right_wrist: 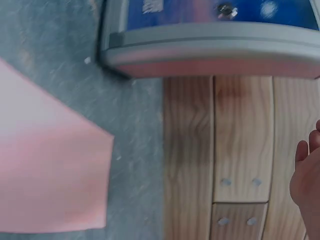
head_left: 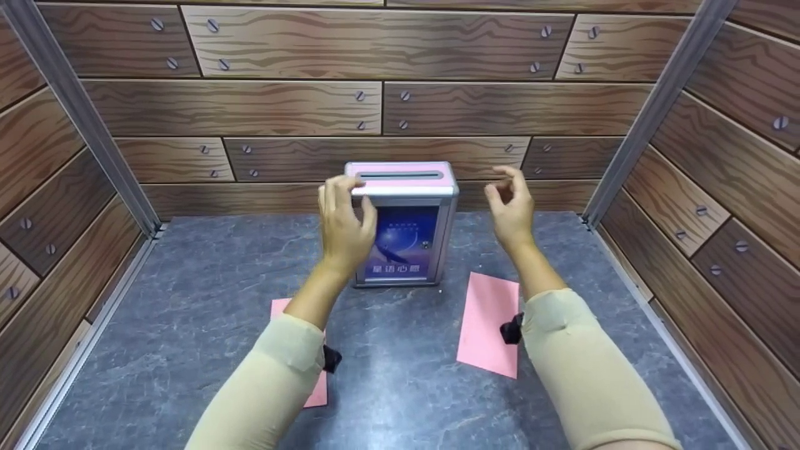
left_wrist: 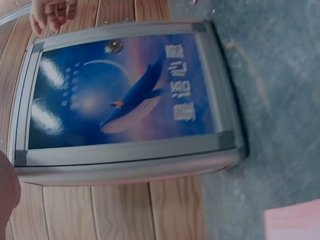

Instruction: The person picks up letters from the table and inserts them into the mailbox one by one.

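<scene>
A silver-framed pink suggestion box (head_left: 409, 234) stands upright towards the back of the table, a slot in its top. Its blue front door, with a whale picture and a small lock (left_wrist: 114, 46), faces me. My left hand (head_left: 344, 219) overlaps the box's upper left corner in the head view, thumb spread from its bent fingers, with nothing held. Off the box's right side, my right hand (head_left: 514, 209) hovers with loosely bent fingers and a gap between thumb and forefinger. A pink sheet of paper (head_left: 484, 319) lies beside my right forearm. Another pink sheet (head_left: 319, 394) is partly hidden under my left forearm.
Wood-patterned panels (head_left: 375, 47) form the back and side walls, with metal posts (head_left: 650, 106) at the corners. The tabletop (head_left: 387, 350) is grey and marbled. Small black devices (head_left: 511, 329) sit at both wrists.
</scene>
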Motion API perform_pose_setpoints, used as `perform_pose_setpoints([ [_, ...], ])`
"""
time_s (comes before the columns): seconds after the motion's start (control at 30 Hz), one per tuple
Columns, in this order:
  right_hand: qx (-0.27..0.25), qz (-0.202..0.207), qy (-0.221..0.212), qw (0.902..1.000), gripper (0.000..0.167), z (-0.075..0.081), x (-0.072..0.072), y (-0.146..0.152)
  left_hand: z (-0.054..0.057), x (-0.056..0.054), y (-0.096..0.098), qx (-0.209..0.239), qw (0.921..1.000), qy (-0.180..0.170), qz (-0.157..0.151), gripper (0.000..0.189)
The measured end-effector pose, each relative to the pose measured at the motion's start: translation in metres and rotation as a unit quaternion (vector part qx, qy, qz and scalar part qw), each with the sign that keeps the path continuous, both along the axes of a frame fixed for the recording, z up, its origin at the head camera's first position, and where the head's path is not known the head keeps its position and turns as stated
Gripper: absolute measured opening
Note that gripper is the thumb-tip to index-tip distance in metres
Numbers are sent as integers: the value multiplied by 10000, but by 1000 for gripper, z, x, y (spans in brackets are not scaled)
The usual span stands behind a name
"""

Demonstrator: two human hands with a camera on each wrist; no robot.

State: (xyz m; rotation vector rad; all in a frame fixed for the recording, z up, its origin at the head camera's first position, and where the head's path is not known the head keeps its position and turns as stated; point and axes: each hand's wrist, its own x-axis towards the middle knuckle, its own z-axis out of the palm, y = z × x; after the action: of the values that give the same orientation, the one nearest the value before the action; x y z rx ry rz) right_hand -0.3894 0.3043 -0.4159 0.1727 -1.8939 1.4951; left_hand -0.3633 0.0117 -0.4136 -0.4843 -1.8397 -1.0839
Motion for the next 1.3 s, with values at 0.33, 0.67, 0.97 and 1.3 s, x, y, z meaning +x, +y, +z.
perform_pose_setpoints([
  [0.33, 386, 78, -1013, 9941, 41, -54, 13, 40, -44, 25, 7, 387, 9934, -719, -805, 29],
  [0.67, 774, 14, -1972, 9773, 49, -95, 31, 80, -70, 42, 25, 896, 9713, -1625, -1485, 33],
  [0.97, 962, 456, -3002, 9479, 68, -120, 51, 105, -90, 56, 39, 1160, 9292, -2582, -2375, 34],
  [1.3, 1262, 723, -3770, 9147, 70, -134, 71, 120, -109, 69, 54, -193, 8620, -3953, -3168, 54],
])
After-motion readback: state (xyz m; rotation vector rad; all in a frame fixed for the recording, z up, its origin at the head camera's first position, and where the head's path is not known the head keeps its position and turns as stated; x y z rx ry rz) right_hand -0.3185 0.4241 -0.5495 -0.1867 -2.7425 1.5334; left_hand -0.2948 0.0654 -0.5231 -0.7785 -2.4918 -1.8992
